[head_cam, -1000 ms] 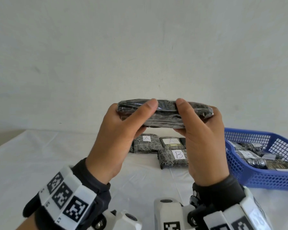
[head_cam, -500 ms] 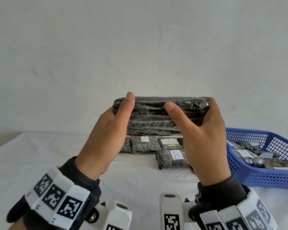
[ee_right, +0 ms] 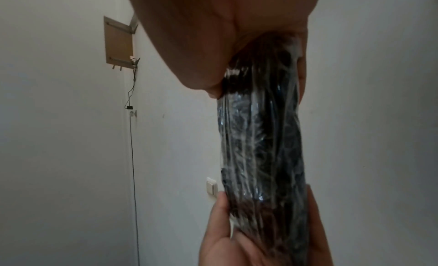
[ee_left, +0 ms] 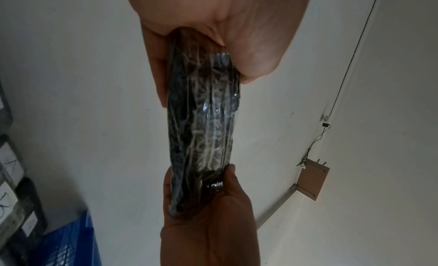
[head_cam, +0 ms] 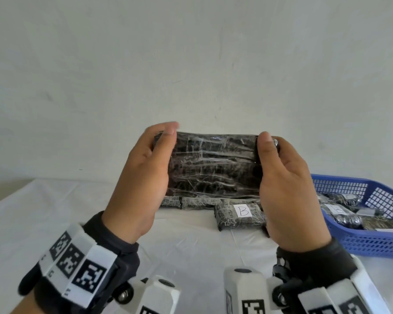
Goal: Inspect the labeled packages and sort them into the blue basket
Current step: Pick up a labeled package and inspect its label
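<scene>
- head view: i hold a dark, film-wrapped package (head_cam: pixel 213 165) up in front of the wall, above the white-covered table (head_cam: pixel 55 211), its broad face turned toward me. my left hand (head_cam: pixel 143 177) clamps the package's left end, thumb across the near face and fingers curled over the top corner; my right hand (head_cam: pixel 286 184) clamps the right end in the same way. the package spans the gap between the two hands, so both grips sit at its short ends and the middle stays bare. i see no label on the face toward me.
- still the head view: below the held package, a package marked b (head_cam: pixel 239 215) lies on the table, with a row of other wrapped packages (head_cam: pixel 186 202) just behind it. the blue basket (head_cam: pixel 372 241) stands to the right, near my right hand, with several wrapped packages (head_cam: pixel 349 214) lying inside.
- left wrist view: i look along the package (ee_left: pixel 203 120) edge-on. the left hand (ee_left: pixel 225 26) pinches the near end between thumb and fingers, and the right hand (ee_left: pixel 208 223) wraps the far end. a corner of the basket (ee_left: pixel 71 242) shows at the lower left.
- right wrist view: the same edge-on package (ee_right: pixel 263 139), its near end squeezed by the right hand (ee_right: pixel 213 35), its far end held in the left hand (ee_right: pixel 237 242), thumb on one face, fingers on the other.
</scene>
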